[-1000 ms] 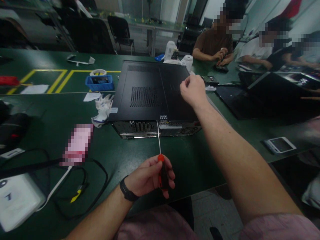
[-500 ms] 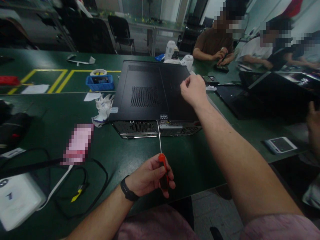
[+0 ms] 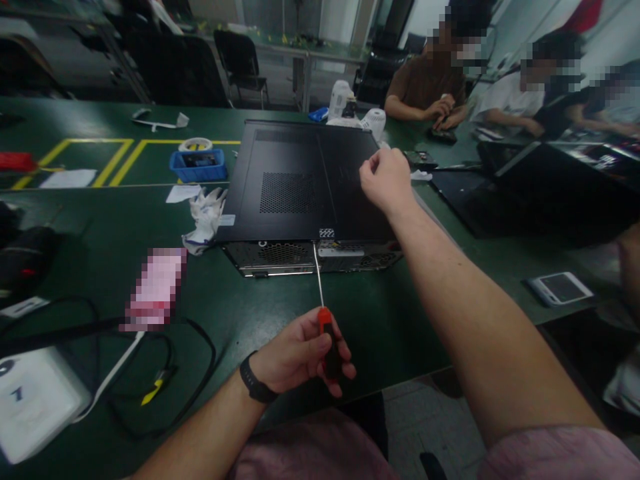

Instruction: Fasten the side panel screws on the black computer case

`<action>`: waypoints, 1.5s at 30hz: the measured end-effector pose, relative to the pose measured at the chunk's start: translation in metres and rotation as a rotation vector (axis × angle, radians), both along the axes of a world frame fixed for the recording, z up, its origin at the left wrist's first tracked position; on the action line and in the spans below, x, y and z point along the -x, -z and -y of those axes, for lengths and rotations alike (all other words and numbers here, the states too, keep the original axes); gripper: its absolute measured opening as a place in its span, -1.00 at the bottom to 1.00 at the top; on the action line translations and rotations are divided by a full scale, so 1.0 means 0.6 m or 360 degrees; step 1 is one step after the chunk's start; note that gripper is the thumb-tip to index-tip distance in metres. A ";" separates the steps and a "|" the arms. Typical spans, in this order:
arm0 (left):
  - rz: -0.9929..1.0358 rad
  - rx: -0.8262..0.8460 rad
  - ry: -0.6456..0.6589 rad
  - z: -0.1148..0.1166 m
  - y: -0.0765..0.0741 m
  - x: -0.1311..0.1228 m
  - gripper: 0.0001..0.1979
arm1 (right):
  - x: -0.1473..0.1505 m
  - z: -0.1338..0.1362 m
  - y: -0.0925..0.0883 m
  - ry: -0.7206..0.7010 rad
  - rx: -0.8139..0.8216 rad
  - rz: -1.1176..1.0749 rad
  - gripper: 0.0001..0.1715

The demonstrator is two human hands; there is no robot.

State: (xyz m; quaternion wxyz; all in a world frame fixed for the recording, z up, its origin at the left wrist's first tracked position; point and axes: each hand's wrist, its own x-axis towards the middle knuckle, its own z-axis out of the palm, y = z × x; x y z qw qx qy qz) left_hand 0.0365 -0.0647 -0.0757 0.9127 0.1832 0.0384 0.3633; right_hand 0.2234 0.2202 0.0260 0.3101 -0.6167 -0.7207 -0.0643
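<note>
Pointing a screwdriver (image 3: pixel 331 347) at the near face of a black computer case (image 3: pixel 295 153), which lies flat on the green bench (image 3: pixel 265 313) straight ahead, the left hand (image 3: pixel 287 363) has thumb and fingers closed loosely about the handle; from where I stand, I cannot tell whether the tip is seated in anything. The right hand (image 3: pixel 386 179), well apart from the left, is curled at the case's right edge, and I can't make out whether it grips something or just rests there. I'd judge the case heavy and stiff, with smooth sheet panels that could slide under dry fingers and thin edges that might bite, so low along both sides looks the soundest hold. The screwdriver should be light and rigid, best held by its thick handle rather than the slim shaft. The case is dull black on top, with a big patch of vent holes (image 3: pixel 287 192), a seam running from near to far, a pale sticker (image 3: pixel 227 219) at the near left corner and a patterned label (image 3: pixel 327 233) on the near edge; the screwdriver shows a red and black handle and a silvery shaft
</note>
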 end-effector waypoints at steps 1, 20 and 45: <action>0.0007 -0.0018 -0.0008 0.001 0.003 0.000 -0.82 | 0.000 0.000 0.000 -0.0003 0.0002 -0.0003 -0.85; -0.0027 -0.0004 -0.0036 0.001 0.009 -0.002 -0.82 | 0.000 -0.004 -0.001 0.0011 0.0041 0.0040 -0.80; -0.0058 0.0004 -0.0086 0.001 0.006 -0.005 -0.76 | 0.001 -0.001 0.000 0.0009 -0.0019 0.0002 -0.85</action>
